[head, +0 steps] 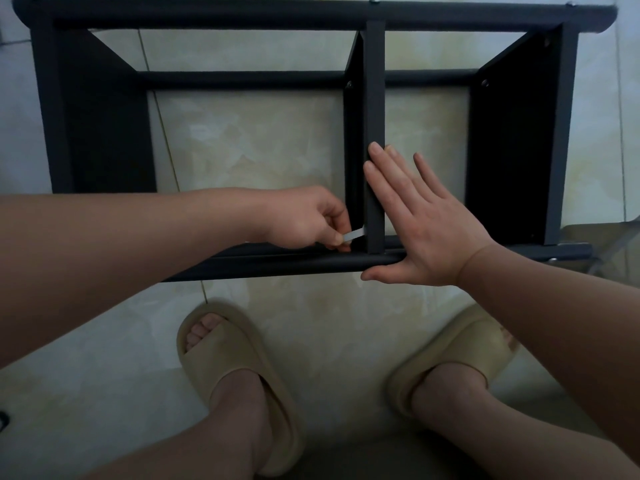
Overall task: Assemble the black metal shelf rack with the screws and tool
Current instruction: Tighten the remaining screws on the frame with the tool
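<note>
The black metal shelf rack (104, 116) stands on the tiled floor, seen from above, with a middle panel (375, 98) between two long rails. My left hand (304, 218) pinches a small silver flat tool (353, 234) at the near left foot of that middle panel, close to the near rail (294, 263). My right hand (419, 220) lies flat with straight fingers against the right side of the middle panel, its thumb along the near rail. Screw heads (349, 84) show on the panels and on the far rail. The screw under the tool is hidden.
My two feet in beige slippers (235, 368) stand on the pale tiled floor (104, 358) just in front of the rack. A clear plastic bag (609, 251) lies on the floor by the rack's near right corner.
</note>
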`<state>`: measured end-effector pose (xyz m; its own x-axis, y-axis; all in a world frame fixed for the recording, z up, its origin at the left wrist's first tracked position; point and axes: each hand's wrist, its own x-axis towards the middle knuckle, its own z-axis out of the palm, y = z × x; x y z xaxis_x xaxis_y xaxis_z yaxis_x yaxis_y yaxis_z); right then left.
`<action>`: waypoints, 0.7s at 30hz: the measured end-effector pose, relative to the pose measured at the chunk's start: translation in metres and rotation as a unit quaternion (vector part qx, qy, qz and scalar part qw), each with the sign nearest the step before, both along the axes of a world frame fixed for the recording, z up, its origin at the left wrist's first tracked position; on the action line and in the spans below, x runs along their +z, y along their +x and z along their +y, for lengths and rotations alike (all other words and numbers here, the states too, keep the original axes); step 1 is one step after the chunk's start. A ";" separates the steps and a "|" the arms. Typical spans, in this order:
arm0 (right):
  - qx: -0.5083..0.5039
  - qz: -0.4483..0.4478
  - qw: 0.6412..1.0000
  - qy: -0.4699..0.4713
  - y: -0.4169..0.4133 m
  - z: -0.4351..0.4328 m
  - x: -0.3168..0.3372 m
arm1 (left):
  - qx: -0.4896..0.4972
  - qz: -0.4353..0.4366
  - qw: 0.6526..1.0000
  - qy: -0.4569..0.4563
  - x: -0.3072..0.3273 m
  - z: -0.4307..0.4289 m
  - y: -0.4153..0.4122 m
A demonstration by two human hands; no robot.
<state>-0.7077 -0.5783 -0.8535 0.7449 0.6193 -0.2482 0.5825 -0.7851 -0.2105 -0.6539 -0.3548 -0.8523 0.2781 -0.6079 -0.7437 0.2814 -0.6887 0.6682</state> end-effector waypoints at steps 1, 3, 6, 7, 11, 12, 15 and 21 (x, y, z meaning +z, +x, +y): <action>0.000 0.001 1.000 -0.001 0.000 0.000 0.000 | -0.007 -0.007 1.000 0.001 0.000 -0.001 0.000; -0.001 0.001 1.000 -0.002 0.000 0.000 0.001 | -0.024 -0.020 0.999 0.009 0.001 -0.002 0.001; -0.001 0.001 1.000 -0.002 0.000 0.001 0.001 | -0.044 -0.021 0.998 0.029 0.003 -0.002 0.004; -0.001 0.001 1.000 -0.002 0.000 0.001 0.001 | -0.049 -0.024 0.998 0.038 0.003 -0.002 0.005; -0.002 0.000 1.000 -0.003 0.000 0.001 0.000 | -0.057 -0.087 0.991 0.083 0.001 0.000 0.009; -0.002 -0.001 1.000 -0.003 0.000 0.001 0.000 | -0.054 -0.103 0.989 0.087 0.001 0.000 0.010; -0.001 -0.001 1.000 -0.001 0.000 0.000 0.000 | -0.047 -0.153 0.983 0.088 0.002 -0.003 0.011; 0.000 -0.001 1.000 0.002 0.000 0.000 -0.001 | 0.091 -0.066 0.993 0.034 0.002 -0.010 0.011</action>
